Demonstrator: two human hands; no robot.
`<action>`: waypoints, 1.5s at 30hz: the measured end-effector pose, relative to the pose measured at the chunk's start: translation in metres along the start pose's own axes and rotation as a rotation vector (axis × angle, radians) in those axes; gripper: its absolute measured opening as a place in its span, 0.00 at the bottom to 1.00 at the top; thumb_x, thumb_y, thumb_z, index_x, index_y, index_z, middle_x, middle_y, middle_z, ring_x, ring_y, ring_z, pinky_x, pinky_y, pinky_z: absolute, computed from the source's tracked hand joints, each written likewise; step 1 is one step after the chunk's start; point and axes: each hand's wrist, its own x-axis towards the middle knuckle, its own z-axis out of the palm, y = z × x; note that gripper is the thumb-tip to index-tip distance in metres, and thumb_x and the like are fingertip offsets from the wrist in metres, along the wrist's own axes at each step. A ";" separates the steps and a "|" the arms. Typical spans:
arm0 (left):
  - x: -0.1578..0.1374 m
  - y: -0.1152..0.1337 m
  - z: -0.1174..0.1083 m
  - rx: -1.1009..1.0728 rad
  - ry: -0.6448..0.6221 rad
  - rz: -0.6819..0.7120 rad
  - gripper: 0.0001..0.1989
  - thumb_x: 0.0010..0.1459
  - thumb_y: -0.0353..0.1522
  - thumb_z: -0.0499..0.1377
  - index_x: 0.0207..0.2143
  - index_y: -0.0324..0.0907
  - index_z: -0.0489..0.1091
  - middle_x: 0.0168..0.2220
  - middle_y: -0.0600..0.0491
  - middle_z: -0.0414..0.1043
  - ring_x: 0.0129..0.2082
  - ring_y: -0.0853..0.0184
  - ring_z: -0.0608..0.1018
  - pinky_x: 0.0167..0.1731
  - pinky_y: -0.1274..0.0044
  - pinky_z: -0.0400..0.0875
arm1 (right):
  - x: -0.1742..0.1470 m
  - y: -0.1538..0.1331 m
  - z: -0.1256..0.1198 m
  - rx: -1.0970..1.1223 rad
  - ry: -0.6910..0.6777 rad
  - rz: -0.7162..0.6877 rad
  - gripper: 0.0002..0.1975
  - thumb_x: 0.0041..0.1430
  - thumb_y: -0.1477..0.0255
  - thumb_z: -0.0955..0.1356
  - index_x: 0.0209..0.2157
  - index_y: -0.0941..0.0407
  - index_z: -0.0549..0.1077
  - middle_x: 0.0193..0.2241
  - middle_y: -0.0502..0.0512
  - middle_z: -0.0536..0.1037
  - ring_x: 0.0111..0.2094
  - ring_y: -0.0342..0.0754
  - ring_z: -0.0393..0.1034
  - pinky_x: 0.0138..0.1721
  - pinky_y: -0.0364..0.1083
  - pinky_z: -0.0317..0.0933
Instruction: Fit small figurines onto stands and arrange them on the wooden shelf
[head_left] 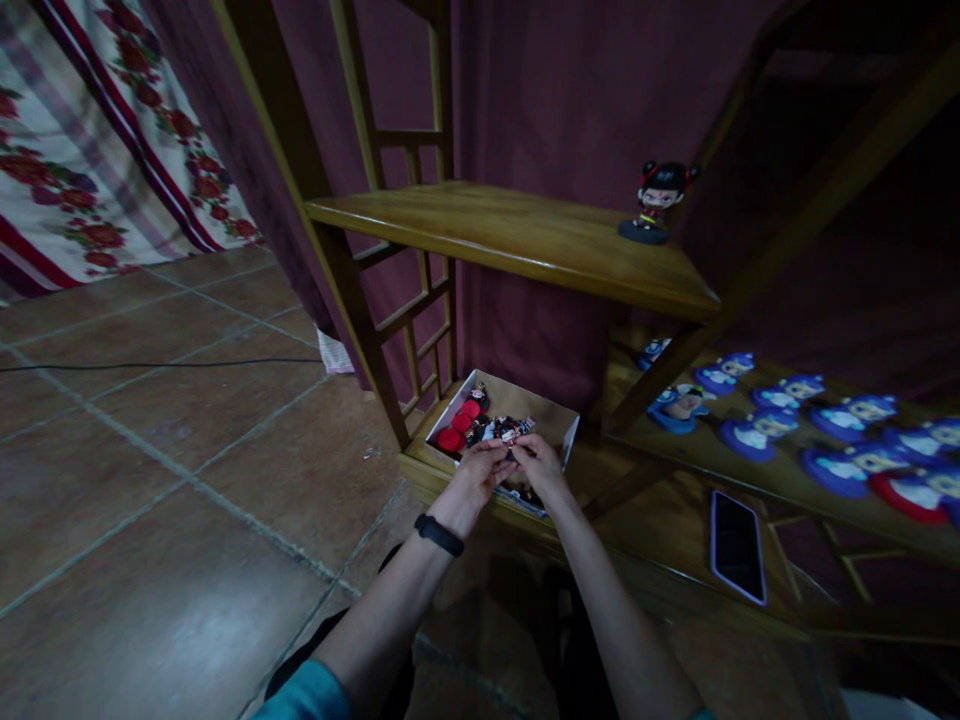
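Note:
Over the front of a shallow cardboard box, my left hand and my right hand come together. The fingers of both are closed on a small figurine with a dark base, which they partly cover. Inside the box lie several red discs on the left. Small dark-haired figurines lie in the box beside and behind the hands. A dark band is around my left wrist.
Above the box runs a wooden shelf bearing a dark-haired figurine. Several blue-and-white figures stand on the right-hand shelf. A phone lies on the lower board. Wooden posts rise left of the box.

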 end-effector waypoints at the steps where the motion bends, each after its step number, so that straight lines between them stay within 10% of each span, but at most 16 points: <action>1: 0.000 0.000 0.000 -0.003 -0.003 0.000 0.08 0.49 0.18 0.56 0.29 0.37 0.66 0.21 0.55 0.69 0.19 0.73 0.73 0.28 0.77 0.73 | 0.000 0.000 0.000 0.007 0.003 0.002 0.09 0.48 0.64 0.66 0.31 0.52 0.72 0.29 0.48 0.76 0.33 0.48 0.70 0.34 0.47 0.65; 45: 0.000 -0.001 0.003 -0.034 0.083 0.019 0.12 0.47 0.16 0.55 0.28 0.39 0.60 0.20 0.56 0.67 0.19 0.73 0.73 0.27 0.75 0.74 | 0.006 0.014 0.004 0.101 -0.043 0.050 0.17 0.49 0.71 0.66 0.44 0.48 0.71 0.40 0.49 0.77 0.41 0.49 0.71 0.43 0.52 0.66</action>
